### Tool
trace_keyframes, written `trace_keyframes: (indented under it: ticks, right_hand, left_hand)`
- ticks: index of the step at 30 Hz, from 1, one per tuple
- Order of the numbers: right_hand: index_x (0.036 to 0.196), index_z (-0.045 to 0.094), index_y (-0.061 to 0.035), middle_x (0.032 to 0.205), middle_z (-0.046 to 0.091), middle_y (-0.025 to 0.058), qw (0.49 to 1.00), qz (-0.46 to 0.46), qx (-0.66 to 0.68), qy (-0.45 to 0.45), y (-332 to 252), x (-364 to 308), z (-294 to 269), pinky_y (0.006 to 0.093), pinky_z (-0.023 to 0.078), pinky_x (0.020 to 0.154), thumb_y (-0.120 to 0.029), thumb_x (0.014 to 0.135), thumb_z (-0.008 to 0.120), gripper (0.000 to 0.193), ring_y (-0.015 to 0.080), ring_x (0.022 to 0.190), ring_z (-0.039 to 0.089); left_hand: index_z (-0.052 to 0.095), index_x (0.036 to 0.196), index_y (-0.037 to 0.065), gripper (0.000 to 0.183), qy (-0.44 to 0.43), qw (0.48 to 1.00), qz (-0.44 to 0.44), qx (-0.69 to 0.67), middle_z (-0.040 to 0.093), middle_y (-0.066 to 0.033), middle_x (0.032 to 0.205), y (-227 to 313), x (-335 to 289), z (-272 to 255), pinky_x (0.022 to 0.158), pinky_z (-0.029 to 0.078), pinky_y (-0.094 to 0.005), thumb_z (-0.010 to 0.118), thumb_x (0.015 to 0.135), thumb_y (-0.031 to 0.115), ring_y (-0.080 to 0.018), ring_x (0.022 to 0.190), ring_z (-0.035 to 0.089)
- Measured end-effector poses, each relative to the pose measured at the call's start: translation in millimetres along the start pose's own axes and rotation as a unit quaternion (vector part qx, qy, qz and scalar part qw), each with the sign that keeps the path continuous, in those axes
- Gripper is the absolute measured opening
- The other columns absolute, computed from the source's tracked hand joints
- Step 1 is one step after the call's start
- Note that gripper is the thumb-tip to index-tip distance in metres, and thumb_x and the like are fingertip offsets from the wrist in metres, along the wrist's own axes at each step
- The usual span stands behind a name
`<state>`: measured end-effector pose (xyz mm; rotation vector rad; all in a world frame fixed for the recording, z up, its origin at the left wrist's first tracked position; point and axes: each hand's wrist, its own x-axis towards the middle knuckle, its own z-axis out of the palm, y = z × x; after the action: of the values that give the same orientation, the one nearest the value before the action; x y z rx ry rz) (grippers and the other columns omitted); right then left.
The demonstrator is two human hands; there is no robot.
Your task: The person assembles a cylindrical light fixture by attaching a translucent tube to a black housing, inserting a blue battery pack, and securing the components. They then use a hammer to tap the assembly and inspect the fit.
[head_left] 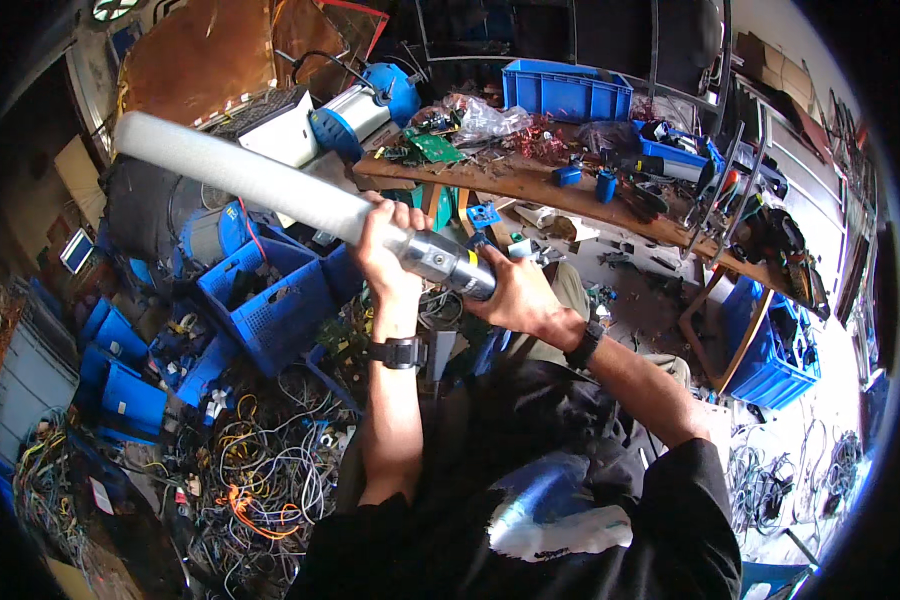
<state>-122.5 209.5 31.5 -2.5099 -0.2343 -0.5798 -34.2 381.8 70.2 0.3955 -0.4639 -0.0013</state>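
A long tube [240, 172] with a frosted white body and a silver metal end [436, 256] slants across the view, its white end raised to the far left. My left hand [385, 255] is wrapped round the white body, just beside the metal part. At the dark lower tip of the metal end, my right hand [520, 288] is closed on it, with the thumb toward the top; some of its fingers are hidden behind. A yellow mark shows on the metal near that hand.
Ahead stands a wooden bench [510, 185] littered with a green circuit board [436, 148], scraps and tools. Blue crates [270, 310] holding parts stand at the left, another blue crate [567, 92] behind the bench. Tangled cables [260, 475] cover the floor at the lower left.
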Motion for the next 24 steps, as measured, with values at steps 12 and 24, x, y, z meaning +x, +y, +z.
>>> trace_keyframes:
  ticks: [12, 24]
  right_hand:
    - [0.103, 0.063, 0.0014, 0.079, 0.069, 0.006, 0.829, 0.069, 0.422, -0.359, -25, -12, -18, 0.0274, 0.055, 0.053, -0.021, 0.091, 0.083, 0.032, 0.0121, 0.064, 0.067]
    - [0.132, 0.062, 0.0083, 0.091, 0.074, 0.0288, 0.997, 0.008, 0.007, -0.072, -8, 5, -10, 0.0459, 0.06, 0.078, -0.029, 0.07, 0.086, 0.076, 0.0429, 0.082, 0.075]
  left_hand:
    - [0.055, 0.11, 0.015, 0.019, -0.024, 0.999, -0.031, 0.027, 0.04, 0.0044, 0.077, 33, -28, 14, 0.074, 0.043, -0.0363, 0.062, 0.094, 0.023, -0.0125, 0.066, 0.043]
    - [0.052, 0.093, 0.013, 0.016, 0.09, 0.993, 0.052, 0.064, 0.05, -0.001, 0.079, -1, -14, 9, 0.078, 0.049, -0.0385, 0.066, 0.097, 0.017, -0.019, 0.074, 0.054]
